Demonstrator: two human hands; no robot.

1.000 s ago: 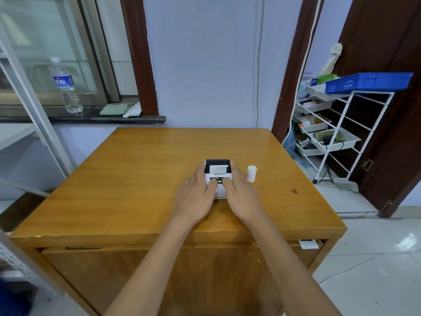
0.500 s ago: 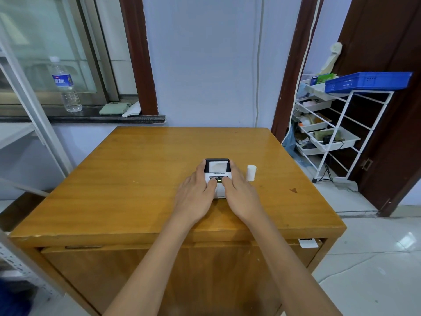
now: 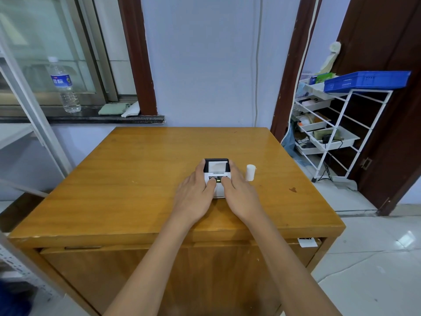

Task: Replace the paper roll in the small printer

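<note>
Wooden table [image 3: 136, 179]: printer [image 3: 216, 176] clasped between both hands' fingers [image 3: 200, 169].

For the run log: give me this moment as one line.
stage: opening printer | left hand, right hand: gripping its sides | lid: up | spare roll: upright on table

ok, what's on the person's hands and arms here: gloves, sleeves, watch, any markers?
Nothing worn that shows. The left hand and right hand are bare: no gloves, rings or tape visible. Both forearms are uncovered from the wrists down to the bottom edge of the picture, with no sleeve cuff, watch, wristband, cable or tracking marker in view. The upper arms are out of frame, so any short sleeve cannot be seen.
</note>
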